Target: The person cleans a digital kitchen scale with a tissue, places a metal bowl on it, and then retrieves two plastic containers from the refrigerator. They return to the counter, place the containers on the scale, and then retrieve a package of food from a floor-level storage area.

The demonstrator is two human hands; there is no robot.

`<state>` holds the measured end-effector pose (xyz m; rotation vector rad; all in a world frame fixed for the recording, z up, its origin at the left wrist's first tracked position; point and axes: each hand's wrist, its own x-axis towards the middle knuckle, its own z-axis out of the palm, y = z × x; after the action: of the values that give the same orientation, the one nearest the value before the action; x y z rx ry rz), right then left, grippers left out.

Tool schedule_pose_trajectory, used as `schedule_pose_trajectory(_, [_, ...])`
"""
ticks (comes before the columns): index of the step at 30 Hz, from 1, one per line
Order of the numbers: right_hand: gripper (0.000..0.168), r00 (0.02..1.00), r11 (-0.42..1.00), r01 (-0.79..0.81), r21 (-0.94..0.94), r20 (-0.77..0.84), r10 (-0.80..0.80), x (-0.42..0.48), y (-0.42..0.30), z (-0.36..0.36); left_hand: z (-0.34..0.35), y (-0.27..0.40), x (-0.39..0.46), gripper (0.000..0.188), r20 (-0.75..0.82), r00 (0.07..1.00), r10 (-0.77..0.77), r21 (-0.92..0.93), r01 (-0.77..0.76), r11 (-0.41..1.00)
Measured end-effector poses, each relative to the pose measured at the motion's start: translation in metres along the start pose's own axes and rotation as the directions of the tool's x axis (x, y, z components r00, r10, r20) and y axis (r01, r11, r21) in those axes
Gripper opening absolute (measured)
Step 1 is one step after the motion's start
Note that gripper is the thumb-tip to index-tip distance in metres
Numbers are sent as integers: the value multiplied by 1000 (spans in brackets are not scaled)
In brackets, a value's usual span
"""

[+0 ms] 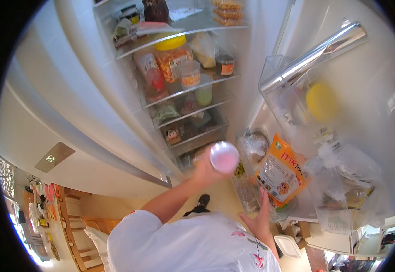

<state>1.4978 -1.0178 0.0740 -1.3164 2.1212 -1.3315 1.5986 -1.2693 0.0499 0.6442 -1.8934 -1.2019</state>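
My left hand is closed around a round, clear-topped container showing pink, held before the lower shelves of an open refrigerator. My right hand is spread, thumb apart, its fingertips at the lower door bin. Just above those fingertips, an orange food packet bearing writing stands tilted in that bin. Whether the fingers touch the packet or only the bin's wall, I cannot tell. Both hands are slightly blurred, and the container hides part of my left fingers.
Refrigerator shelves hold a yellow-lidded jar, a small plastic tub, a dark jar and a pale green cup. On the right door are a yellow lid and plastic bags. The closed left door lies beside my left arm.
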Motion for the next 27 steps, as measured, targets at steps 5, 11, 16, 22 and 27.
schedule_pose_trajectory(5, [141,969,964,243,110,14,-246,32,-17,8,-2,86,-32,107,499,867,9,30,-28,999])
schedule_pose_trajectory(11, [133,972,969,181,170,-180,-150,7,-24,-7,10,81,-21,109,669,708,226,-331,12,943])
schedule_pose_trajectory(16, [135,962,998,-23,66,-271,40,-47,-28,-45,12,-38,58,66,288,952,-104,174,55,983])
schedule_pose_trajectory(22, [131,703,924,-370,99,-620,348,-121,-50,-63,-27,-148,183,120,-360,925,-124,287,236,928])
schedule_pose_trajectory(27, [107,441,770,-634,-75,-853,280,-183,-36,-69,-30,-170,262,120,-461,878,-130,301,293,907])
